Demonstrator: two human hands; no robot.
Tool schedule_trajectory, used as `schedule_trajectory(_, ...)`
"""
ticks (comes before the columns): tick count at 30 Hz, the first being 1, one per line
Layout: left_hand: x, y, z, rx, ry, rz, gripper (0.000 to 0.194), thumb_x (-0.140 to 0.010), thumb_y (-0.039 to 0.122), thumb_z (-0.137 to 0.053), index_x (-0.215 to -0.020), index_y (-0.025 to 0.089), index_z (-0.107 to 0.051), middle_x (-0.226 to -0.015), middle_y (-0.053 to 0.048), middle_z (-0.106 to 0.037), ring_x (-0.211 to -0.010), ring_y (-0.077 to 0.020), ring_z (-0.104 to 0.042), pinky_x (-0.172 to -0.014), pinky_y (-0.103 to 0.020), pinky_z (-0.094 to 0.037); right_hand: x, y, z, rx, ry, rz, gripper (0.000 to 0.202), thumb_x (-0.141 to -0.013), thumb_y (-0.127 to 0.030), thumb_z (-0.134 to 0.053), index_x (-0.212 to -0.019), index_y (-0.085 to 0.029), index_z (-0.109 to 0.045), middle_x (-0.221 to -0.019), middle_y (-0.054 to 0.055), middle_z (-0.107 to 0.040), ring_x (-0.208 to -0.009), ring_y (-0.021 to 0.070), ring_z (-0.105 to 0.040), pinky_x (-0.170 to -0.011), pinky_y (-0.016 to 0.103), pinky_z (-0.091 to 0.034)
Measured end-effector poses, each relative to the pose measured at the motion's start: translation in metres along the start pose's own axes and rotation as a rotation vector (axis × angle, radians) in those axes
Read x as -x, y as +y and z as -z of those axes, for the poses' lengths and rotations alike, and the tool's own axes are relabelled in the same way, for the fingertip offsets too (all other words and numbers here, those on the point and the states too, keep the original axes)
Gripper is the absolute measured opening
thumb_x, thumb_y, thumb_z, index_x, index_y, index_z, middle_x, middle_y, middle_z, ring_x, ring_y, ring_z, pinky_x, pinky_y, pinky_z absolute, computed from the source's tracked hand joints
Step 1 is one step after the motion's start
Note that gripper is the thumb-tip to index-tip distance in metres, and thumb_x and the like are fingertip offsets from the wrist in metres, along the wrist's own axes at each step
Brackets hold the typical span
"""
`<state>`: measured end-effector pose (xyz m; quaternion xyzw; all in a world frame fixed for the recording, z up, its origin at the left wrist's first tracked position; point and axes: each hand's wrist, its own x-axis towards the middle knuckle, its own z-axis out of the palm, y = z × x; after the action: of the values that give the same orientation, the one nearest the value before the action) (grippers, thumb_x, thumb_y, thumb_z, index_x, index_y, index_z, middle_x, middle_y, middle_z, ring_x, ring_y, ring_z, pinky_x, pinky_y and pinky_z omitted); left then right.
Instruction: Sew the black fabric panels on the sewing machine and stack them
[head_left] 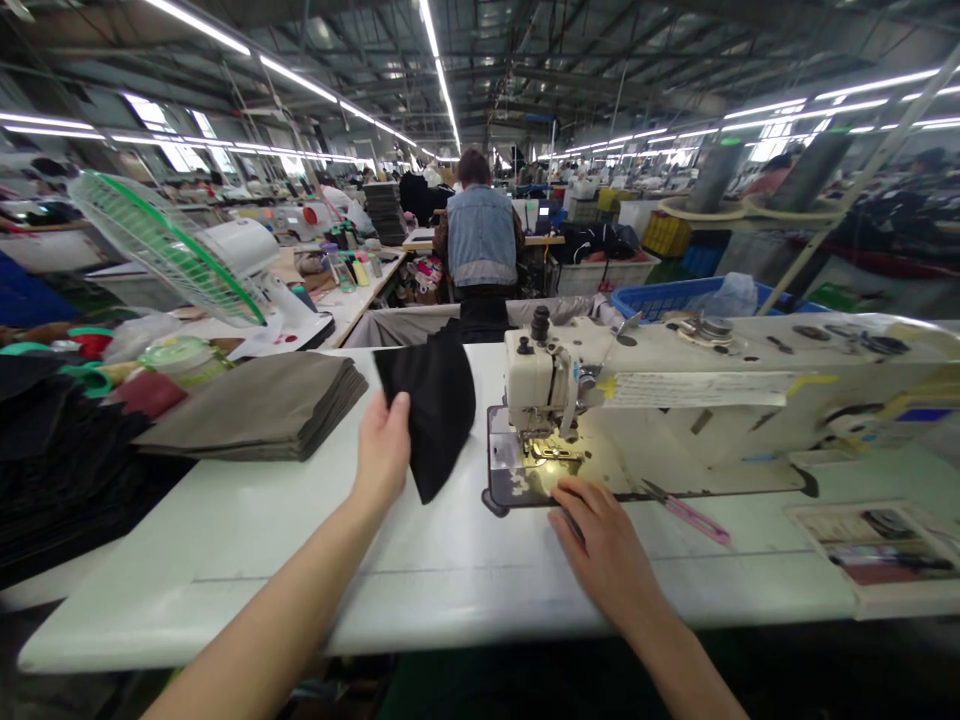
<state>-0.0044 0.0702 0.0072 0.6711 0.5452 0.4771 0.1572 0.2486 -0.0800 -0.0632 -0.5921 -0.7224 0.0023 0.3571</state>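
Note:
My left hand [385, 445] pinches the left edge of a black fabric piece [435, 405] with a curved right side, held over the table left of the sewing machine [540, 375]. My right hand [589, 520] rests at the front edge of the machine's lit metal bed [517, 480], below the needle area. Its fingers are slightly bent; a small dark thing shows between thumb and fingers, too unclear to name. Pink-handled scissors [694, 515] lie just right of that hand, blades toward the machine.
A stack of grey-brown fabric [247, 405] lies at the left, beside dark cloth piles [60, 470]. A green-rimmed fan [172, 245] stands behind. At the right is a tray of small tools [881, 550]. A person in a denim vest [482, 235] sits ahead.

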Motion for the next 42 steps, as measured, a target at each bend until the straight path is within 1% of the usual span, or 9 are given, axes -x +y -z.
schedule_trajectory(3,0.001,-0.017,0.006,0.061,0.165,0.037,0.056,-0.089,0.020,-0.048,-0.145,0.017,-0.044,-0.142,-0.014,-0.056,-0.135,-0.0300,-0.050,-0.114,-0.049,-0.040,0.000,0.000,0.000,0.005,0.003,-0.004,0.023,-0.099,-0.025,-0.051,-0.115,-0.019,-0.067,-0.117,0.011,-0.068,-0.109,0.0269,-0.062,-0.099,0.049,-0.051)
schedule_trajectory(6,0.020,-0.028,0.013,-0.245,-0.177,-0.249,0.066,-0.077,0.008,-0.051,-0.142,0.017,-0.050,-0.152,-0.015,-0.046,-0.144,-0.0340,-0.037,-0.119,-0.055,-0.031,-0.003,0.001,0.005,0.008,-0.011,-0.002,0.023,-0.100,-0.025,-0.051,-0.113,-0.018,-0.068,-0.115,0.011,-0.069,-0.107,0.0265,-0.063,-0.097,0.046,-0.052)
schedule_trajectory(9,0.043,-0.017,0.023,-0.406,-0.618,-0.530,0.058,-0.077,0.005,-0.047,-0.132,0.021,-0.061,-0.137,-0.011,-0.059,-0.128,-0.0295,-0.054,-0.110,-0.050,-0.044,-0.013,-0.005,0.014,0.034,-0.057,-0.031,0.022,-0.099,-0.021,-0.049,-0.101,-0.018,-0.070,-0.107,0.010,-0.072,-0.100,0.0256,-0.066,-0.091,0.043,-0.054)
schedule_trajectory(11,0.053,-0.002,0.030,-0.481,-0.726,-0.562,0.048,-0.079,0.011,-0.051,-0.124,0.019,-0.065,-0.125,-0.012,-0.065,-0.115,-0.0294,-0.061,-0.104,-0.050,-0.048,-0.024,-0.020,0.018,0.057,-0.075,-0.074,0.024,-0.099,-0.020,-0.048,-0.092,-0.018,-0.071,-0.096,0.010,-0.073,-0.091,0.0250,-0.068,-0.086,0.042,-0.056)
schedule_trajectory(18,0.074,0.001,0.029,-0.473,-0.824,-0.637,0.067,-0.085,0.023,-0.053,-0.150,0.016,-0.038,-0.161,-0.015,-0.033,-0.150,-0.0325,-0.026,-0.122,-0.057,-0.021,-0.046,-0.086,-0.023,-0.129,-0.145,0.163,0.045,-0.101,-0.026,-0.046,-0.141,-0.008,-0.052,-0.146,0.016,-0.055,-0.136,0.0254,-0.050,-0.112,0.042,-0.045)
schedule_trajectory(22,0.079,-0.008,0.028,-0.513,-0.864,-0.577,0.072,-0.093,0.037,-0.055,-0.158,0.020,-0.028,-0.166,-0.013,-0.022,-0.153,-0.0344,-0.019,-0.122,-0.060,-0.019,-0.025,-0.064,-0.041,0.002,-0.182,0.040,0.045,-0.099,-0.023,-0.050,-0.141,-0.008,-0.053,-0.149,0.017,-0.052,-0.140,0.0300,-0.046,-0.115,0.051,-0.042)
schedule_trajectory(28,0.074,0.014,0.008,-0.485,-0.774,-0.454,0.050,-0.101,0.048,-0.048,-0.142,0.020,-0.053,-0.158,-0.012,-0.041,-0.149,-0.0334,-0.030,-0.120,-0.058,-0.026,-0.007,-0.018,-0.015,0.011,-0.135,0.096,0.041,-0.093,-0.019,-0.058,-0.133,-0.015,-0.062,-0.138,0.015,-0.062,-0.130,0.0295,-0.056,-0.109,0.050,-0.049)
schedule_trajectory(32,0.068,0.020,-0.012,-0.415,-0.901,-0.566,0.056,-0.104,0.043,-0.043,-0.155,0.022,-0.035,-0.164,-0.007,-0.030,-0.152,-0.0280,-0.025,-0.122,-0.057,-0.022,-0.016,-0.009,-0.007,-0.020,-0.154,0.101,0.038,-0.093,-0.019,-0.060,-0.130,-0.017,-0.064,-0.134,0.014,-0.065,-0.126,0.0288,-0.059,-0.108,0.051,-0.050)
schedule_trajectory(42,0.058,0.017,-0.017,-0.421,-0.916,-0.535,0.057,-0.103,0.045,-0.043,-0.155,0.022,-0.035,-0.164,-0.007,-0.029,-0.152,-0.0277,-0.026,-0.123,-0.056,-0.019,-0.025,-0.003,-0.011,-0.046,-0.161,0.075,0.038,-0.093,-0.019,-0.061,-0.131,-0.018,-0.064,-0.135,0.013,-0.064,-0.127,0.0278,-0.057,-0.110,0.050,-0.048)
